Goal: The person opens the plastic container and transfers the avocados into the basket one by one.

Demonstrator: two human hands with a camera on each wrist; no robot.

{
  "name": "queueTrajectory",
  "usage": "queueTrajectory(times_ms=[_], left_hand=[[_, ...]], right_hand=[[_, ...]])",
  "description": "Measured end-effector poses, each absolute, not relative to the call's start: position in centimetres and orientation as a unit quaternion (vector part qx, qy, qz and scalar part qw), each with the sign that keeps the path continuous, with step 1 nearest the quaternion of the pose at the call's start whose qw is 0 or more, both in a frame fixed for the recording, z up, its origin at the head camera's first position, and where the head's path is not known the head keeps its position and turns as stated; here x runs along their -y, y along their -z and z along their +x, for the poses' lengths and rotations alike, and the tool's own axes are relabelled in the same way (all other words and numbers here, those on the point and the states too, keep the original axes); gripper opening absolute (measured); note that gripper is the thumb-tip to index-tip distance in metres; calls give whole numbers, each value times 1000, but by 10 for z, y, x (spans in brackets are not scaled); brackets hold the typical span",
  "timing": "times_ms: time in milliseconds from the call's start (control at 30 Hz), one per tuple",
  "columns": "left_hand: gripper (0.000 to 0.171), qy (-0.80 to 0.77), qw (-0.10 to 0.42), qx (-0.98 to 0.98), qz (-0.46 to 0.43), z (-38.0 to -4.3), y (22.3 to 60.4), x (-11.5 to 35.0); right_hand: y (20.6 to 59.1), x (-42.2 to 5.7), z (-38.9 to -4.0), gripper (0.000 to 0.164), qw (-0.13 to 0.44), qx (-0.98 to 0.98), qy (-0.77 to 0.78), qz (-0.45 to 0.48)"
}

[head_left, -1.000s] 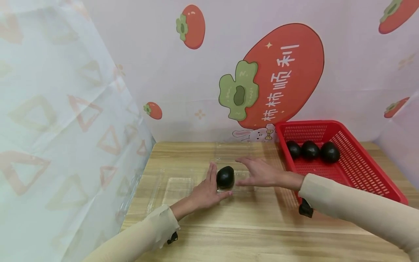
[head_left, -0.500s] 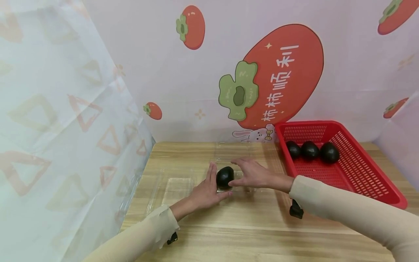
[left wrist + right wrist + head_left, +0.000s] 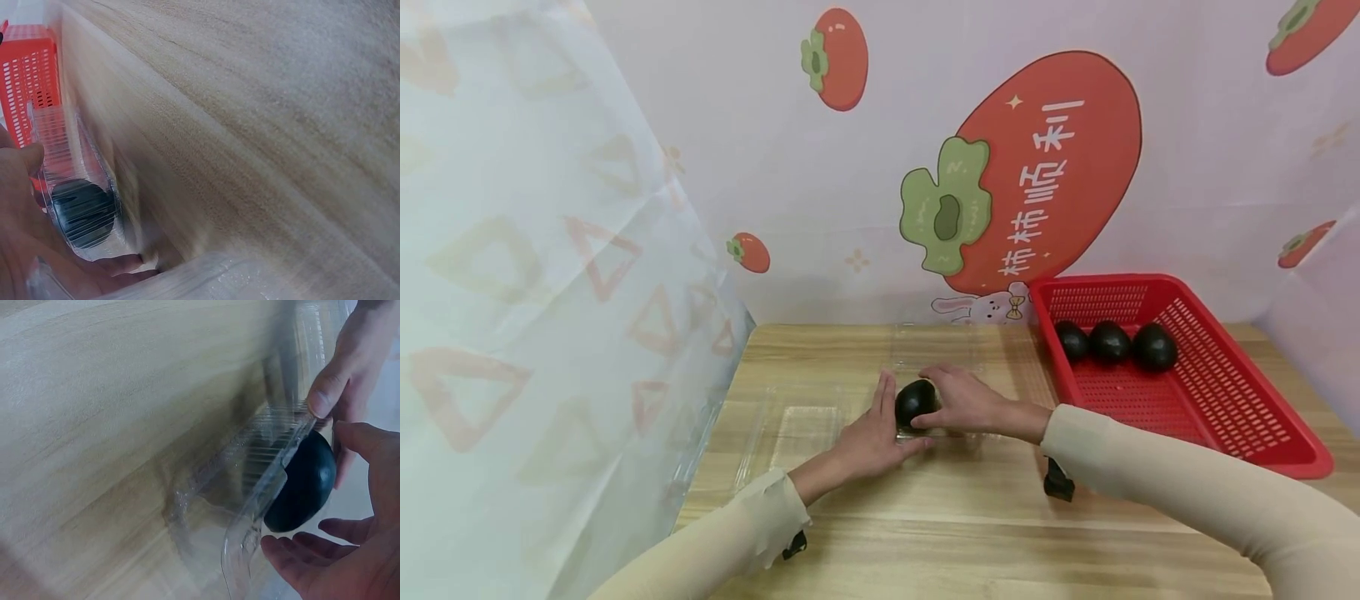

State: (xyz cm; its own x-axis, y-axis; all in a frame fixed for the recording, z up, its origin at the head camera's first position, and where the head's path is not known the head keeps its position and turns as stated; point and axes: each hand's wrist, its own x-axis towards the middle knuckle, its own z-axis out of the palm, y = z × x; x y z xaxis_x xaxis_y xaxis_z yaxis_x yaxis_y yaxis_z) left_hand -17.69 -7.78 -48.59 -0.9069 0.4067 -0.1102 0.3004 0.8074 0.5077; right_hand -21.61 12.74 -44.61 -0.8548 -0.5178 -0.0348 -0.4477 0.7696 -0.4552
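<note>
In the head view, a dark, egg-shaped avocado [image 3: 913, 402] sits in the left end of a clear plastic box [image 3: 255, 500] on the wooden table. My left hand [image 3: 871, 437] rests against that end of the box, fingers straight along the left side and thumb stretched along the front. The right wrist view puts the left thumb on the box's rim. My right hand [image 3: 966, 402] reaches in from the right and spans the avocado, thumb across its front and fingers behind it. Through the ribbed box wall, the left wrist view also shows the avocado [image 3: 84, 214].
A red plastic basket [image 3: 1240, 375] holding three more dark avocados [image 3: 1109, 342] stands at the right. Another clear box [image 3: 808, 429] lies left of my left hand, and a clear plastic piece [image 3: 934, 343] lies behind. A printed backdrop [image 3: 820, 167] rises beyond the table's far edge.
My right hand has moved left, from beside the avocado until its thumb and fingers reach around it. The left hand and the box have stayed in place.
</note>
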Motion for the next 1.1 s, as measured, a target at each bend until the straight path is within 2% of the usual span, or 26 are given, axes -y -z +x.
queueTrajectory(times_ms=[600,1100], left_hand=[[123,-243,114,-946,182,-180,485,77],[119,-242,113,-944,195,-178,485,79]], right_hand=[[460,-114,-215,75,65,-941,236,-233],[464,-122,-213,73,61,-936,242,-250]])
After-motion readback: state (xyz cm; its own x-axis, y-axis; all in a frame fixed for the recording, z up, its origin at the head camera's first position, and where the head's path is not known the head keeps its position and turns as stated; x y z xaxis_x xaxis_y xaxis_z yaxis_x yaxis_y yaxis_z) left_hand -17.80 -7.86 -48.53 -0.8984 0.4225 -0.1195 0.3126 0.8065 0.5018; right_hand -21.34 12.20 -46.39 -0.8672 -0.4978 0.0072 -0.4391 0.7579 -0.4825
